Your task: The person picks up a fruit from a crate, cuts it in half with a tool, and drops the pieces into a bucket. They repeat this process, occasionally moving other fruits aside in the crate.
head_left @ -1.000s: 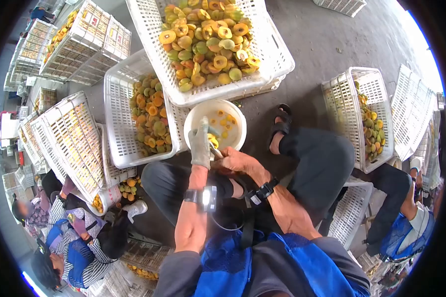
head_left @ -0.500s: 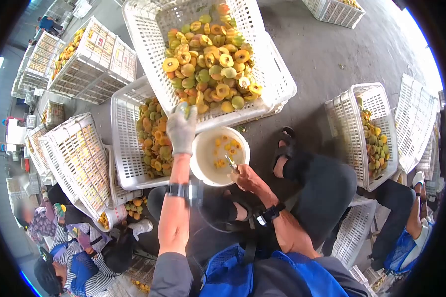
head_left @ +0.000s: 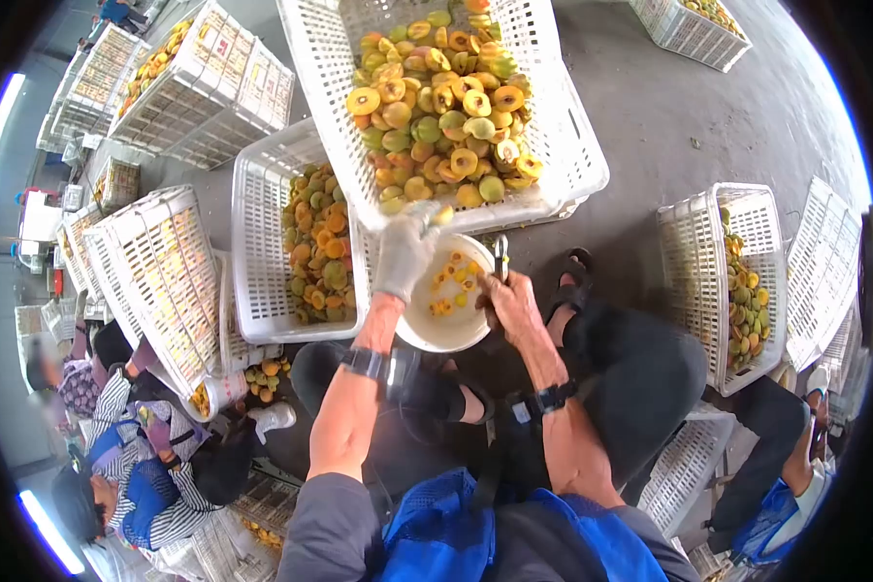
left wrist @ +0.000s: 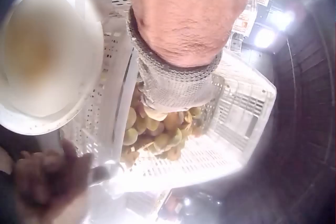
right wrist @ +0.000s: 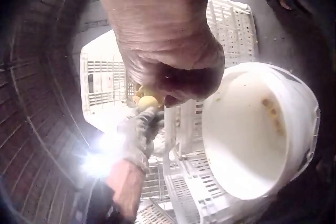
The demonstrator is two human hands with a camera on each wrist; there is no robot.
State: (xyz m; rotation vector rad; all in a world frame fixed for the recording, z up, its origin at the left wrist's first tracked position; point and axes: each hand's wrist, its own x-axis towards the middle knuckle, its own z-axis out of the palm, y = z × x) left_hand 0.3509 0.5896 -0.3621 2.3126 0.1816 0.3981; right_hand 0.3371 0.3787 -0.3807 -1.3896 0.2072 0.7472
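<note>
Fruit [head_left: 446, 121] lies in a crate [head_left: 328, 82]; bucket [head_left: 464, 328] before it.

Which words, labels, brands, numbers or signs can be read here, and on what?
No text can be read.
Small red marks on the stacked crates, upper left of the head view: too small to read.
White bucket at centre: no lettering visible.

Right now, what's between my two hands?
In the head view, the white bucket, with small yellow-orange pieces inside, lies between your gloved left hand and bare right hand.
</note>
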